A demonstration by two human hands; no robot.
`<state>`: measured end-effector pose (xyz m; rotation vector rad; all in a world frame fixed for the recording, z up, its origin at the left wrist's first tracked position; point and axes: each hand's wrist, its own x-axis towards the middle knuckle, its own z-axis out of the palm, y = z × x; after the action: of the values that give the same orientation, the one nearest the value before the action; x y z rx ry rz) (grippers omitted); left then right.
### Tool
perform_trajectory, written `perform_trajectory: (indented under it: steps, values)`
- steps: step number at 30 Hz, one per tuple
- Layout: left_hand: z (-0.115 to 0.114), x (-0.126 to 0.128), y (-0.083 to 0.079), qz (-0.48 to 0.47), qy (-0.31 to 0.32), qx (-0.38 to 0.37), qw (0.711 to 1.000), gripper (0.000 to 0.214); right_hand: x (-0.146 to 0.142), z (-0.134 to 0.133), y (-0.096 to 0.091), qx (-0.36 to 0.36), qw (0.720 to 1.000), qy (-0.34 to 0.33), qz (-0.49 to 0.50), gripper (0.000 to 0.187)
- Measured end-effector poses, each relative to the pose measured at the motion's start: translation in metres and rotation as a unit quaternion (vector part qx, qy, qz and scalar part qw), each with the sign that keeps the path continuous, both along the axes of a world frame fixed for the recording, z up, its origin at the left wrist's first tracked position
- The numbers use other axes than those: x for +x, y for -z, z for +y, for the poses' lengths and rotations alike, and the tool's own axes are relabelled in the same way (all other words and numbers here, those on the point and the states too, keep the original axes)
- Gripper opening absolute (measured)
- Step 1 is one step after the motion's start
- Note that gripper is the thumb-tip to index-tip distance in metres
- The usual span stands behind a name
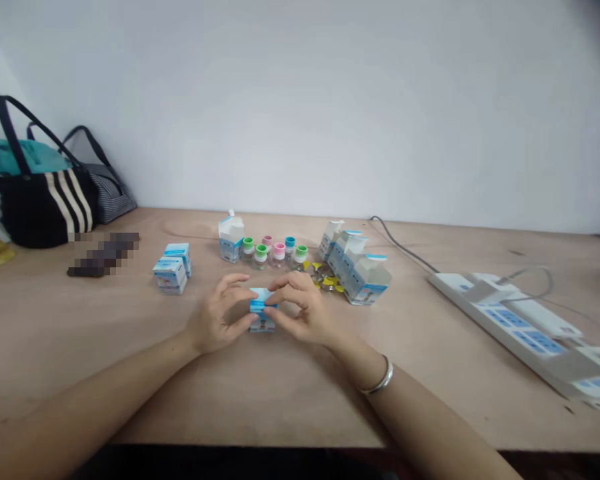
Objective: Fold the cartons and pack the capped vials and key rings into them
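Box [258,306] blue-and-white; vial caps [279,251] apparently green, pink, blue.

We pinch a small blue-and-white carton [263,310] between our left hand [217,313] and right hand [300,310] on a wooden table [280,400], just below clear vials with colored caps [273,255].
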<state>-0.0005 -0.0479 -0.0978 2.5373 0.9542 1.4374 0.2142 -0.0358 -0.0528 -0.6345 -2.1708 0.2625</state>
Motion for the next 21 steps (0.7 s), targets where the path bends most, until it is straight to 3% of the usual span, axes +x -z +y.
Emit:
perform_trajectory:
  steps: [4, 9, 12, 16, 19, 21]
  values:
    - [0.000, 0.001, 0.000, 0.022, 0.012, -0.001, 1.000, 0.024, 0.002, 0.000, -0.003, -0.003, 0.999, -0.018, -0.046, 0.012]
    - [-0.004, 0.006, -0.010, 0.145, -0.083, 0.038, 0.985, 0.030, 0.004, 0.003, -0.004, -0.034, 0.998, -0.045, -0.038, 0.021]
    - [-0.005, 0.005, -0.019, 0.204, -0.121, 0.045, 0.970, 0.026, 0.007, 0.007, -0.002, -0.044, 0.999, -0.007, -0.009, 0.024]
    - [0.007, -0.016, -0.027, 0.268, -0.212, 0.049, 0.939, 0.035, 0.008, 0.013, 0.004, -0.050, 0.996, 0.077, 0.010, 0.025]
    - [0.024, -0.042, -0.029, 0.288, -0.323, 0.026, 0.901, 0.035, 0.006, 0.014, 0.009, -0.055, 0.992, 0.109, -0.014, 0.023]
    - [0.034, -0.056, -0.030, 0.291, -0.365, 0.007, 0.885, 0.035, 0.004, 0.014, 0.011, -0.054, 0.991, 0.118, -0.035, 0.021]
